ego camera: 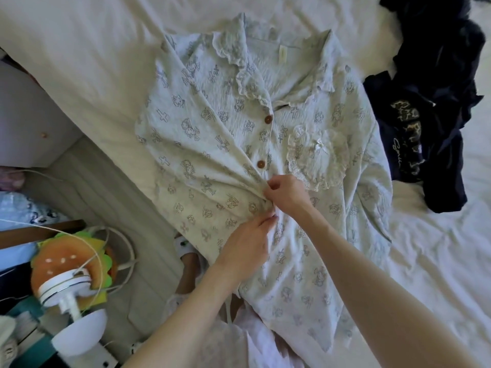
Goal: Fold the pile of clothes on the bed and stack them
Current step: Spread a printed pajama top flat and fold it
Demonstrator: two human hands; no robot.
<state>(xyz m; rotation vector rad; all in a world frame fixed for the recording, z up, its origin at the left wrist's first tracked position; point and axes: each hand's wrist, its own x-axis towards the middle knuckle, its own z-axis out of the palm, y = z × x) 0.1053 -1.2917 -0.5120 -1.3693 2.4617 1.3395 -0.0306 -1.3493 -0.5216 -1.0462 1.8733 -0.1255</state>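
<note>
A pale green printed pajama shirt [212,134] with a lace collar, a lace chest pocket and brown buttons lies spread face up on the white bed [79,49]. Its lower hem hangs over the bed's near edge. My right hand [287,192] pinches the front placket just below the second brown button. My left hand [247,245] pinches the same placket edge right under it, fingertips almost touching the right hand. A dark navy garment [430,102] with gold print lies crumpled at the right of the bed.
Left of the bed are a grey mattress side [106,197], a white cabinet [32,115], a burger-shaped plush [69,261], a white lamp [77,330] and cords. A slippered foot [186,251] shows on the floor by the bed edge.
</note>
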